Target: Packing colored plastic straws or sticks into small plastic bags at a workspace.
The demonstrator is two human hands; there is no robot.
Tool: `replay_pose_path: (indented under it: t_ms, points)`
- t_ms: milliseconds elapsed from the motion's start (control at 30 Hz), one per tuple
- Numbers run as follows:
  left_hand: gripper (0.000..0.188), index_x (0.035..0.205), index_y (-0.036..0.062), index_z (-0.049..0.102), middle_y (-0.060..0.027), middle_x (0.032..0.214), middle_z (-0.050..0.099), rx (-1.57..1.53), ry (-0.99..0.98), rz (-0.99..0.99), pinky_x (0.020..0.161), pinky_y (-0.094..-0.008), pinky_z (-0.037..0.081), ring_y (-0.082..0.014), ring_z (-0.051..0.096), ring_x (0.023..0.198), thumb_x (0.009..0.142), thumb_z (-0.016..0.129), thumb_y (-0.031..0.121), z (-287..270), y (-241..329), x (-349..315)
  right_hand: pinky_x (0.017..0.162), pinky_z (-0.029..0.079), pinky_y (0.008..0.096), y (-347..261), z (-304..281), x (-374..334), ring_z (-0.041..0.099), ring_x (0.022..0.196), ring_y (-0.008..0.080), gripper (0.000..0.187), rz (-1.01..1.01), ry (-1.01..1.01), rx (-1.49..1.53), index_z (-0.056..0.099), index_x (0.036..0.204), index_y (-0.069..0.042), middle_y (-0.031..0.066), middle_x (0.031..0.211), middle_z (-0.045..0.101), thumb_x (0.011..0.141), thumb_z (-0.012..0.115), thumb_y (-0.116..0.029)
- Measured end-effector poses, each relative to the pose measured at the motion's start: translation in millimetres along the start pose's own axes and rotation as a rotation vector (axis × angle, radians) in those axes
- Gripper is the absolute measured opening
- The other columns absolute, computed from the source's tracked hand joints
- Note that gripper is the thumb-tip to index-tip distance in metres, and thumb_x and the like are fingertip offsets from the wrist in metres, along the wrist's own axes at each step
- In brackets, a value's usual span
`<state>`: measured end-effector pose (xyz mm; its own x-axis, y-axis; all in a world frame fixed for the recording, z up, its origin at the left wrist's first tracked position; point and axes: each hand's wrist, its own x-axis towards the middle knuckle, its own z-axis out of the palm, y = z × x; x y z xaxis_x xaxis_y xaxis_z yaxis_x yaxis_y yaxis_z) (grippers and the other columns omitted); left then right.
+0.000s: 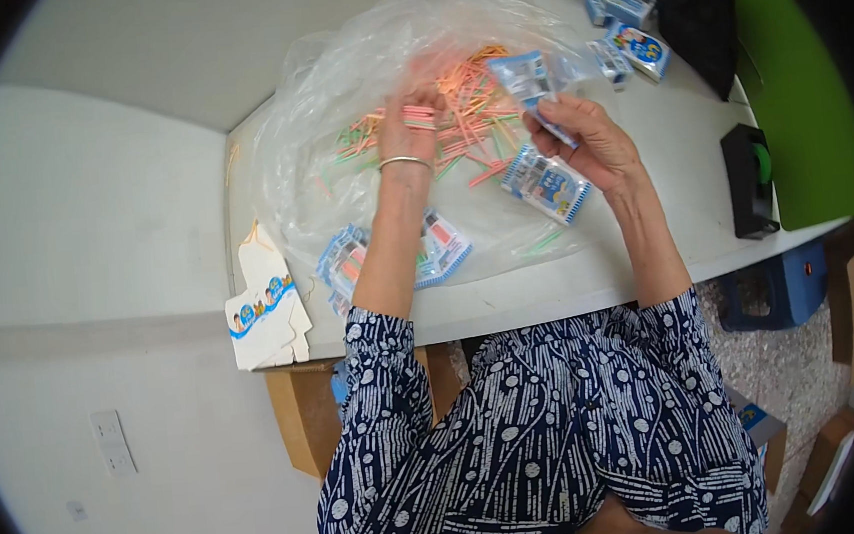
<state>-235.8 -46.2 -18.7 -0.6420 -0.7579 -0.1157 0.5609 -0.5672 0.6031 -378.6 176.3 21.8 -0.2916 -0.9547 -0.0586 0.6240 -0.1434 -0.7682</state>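
Observation:
A loose heap of thin pink, orange and green plastic sticks (470,108) lies on a large clear plastic bag (299,106) spread over the table. At the left side of the heap, my left hand (408,133) is closed on a small bunch of pink sticks (419,117); a bracelet circles that wrist. My right hand (593,143) pinches a small blue-and-clear packet (530,80) to the right of the heap. Just below that hand, another blue-and-white packet (548,185) lies on the bag. Several filled packets (446,247) rest beside and partly behind my left forearm.
Flattened white cartons (265,315) lie at the table's left corner. Small blue-and-white boxes (635,45) and a black bag (698,20) stand at the far right. Near the right edge is a black tape dispenser (749,181). A blue stool (775,290) stands below.

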Motion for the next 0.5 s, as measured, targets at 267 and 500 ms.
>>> replay_pose_path:
  t_ms: [267, 500]
  points:
    - [0.023, 0.105, 0.0020, 0.055, -0.0140, 0.099, 0.062, 0.121, -0.184, 0.148, 0.080, -0.0397, 0.051, -0.0256, 0.061, 0.088, 0.092, 0.050, 0.021, -8, -49, -31, 0.066, 0.043, 0.0234, -27, 144, 42, 0.055, 0.075, 0.0079, 0.019, -0.147, -0.229, -0.088, 0.061, 0.092, -0.002, 0.0023, 0.084, 0.062, 0.087, 0.061, -0.021]
    - [0.036, 0.127, 0.0022, 0.045, -0.0104, 0.119, 0.055, -0.177, 0.238, -0.178, 0.092, -0.0337, 0.045, -0.0214, 0.055, 0.109, 0.094, 0.049, 0.018, 62, -13, -77, 0.073, 0.041, 0.0236, 10, 267, 157, 0.055, 0.080, 0.0067, 0.026, -0.200, -0.532, -0.538, 0.066, 0.092, -0.003, 0.0017, 0.083, 0.063, 0.082, 0.068, -0.028]
